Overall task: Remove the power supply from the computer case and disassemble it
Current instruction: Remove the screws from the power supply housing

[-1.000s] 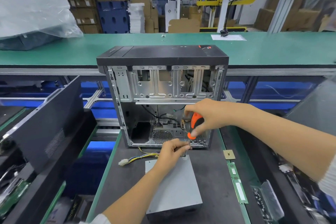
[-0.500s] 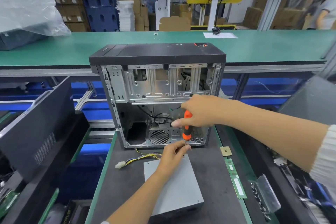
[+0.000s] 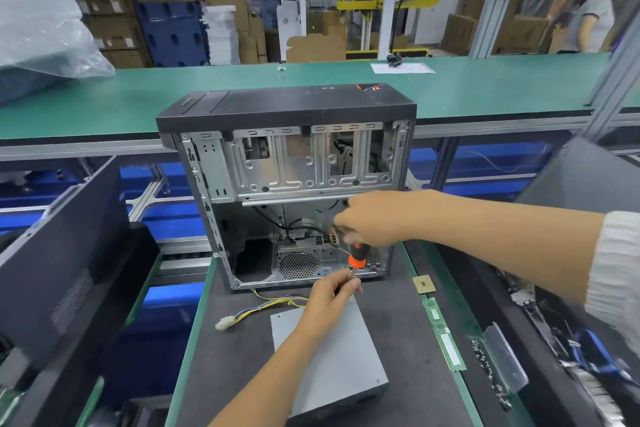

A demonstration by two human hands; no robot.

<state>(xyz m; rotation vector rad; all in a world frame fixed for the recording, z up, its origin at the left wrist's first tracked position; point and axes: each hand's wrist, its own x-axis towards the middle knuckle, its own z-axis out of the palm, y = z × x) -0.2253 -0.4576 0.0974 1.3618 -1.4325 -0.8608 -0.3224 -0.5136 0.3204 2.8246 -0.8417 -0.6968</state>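
A: So, which step is being done here?

B: The power supply (image 3: 329, 354) is already out of the computer case (image 3: 287, 184). It is laid flat on the dark mat (image 3: 225, 374), in the lower middle of the frame, just in front of the open case. Its wires (image 3: 263, 308) are spread to the left. So the taking-apart step is likely being started.

A: How are the hands held?

B: The right hand (image 3: 377, 218) is reached in from the right side of the frame. Its fingers are wrapped round the top of the screwdriver (image 3: 356, 255), which is pointed down. The left hand (image 3: 329, 295) is brought up from the bottom of the frame. The thin metal end of the screwdriver seems to be pinched in its fingertips, right at the far edge of the power supply.

A: What is needed next?

B: The tip probably has to be set into a screw on the box. The screw itself cannot be made out. The tool should be kept straight so it is not slipped off.
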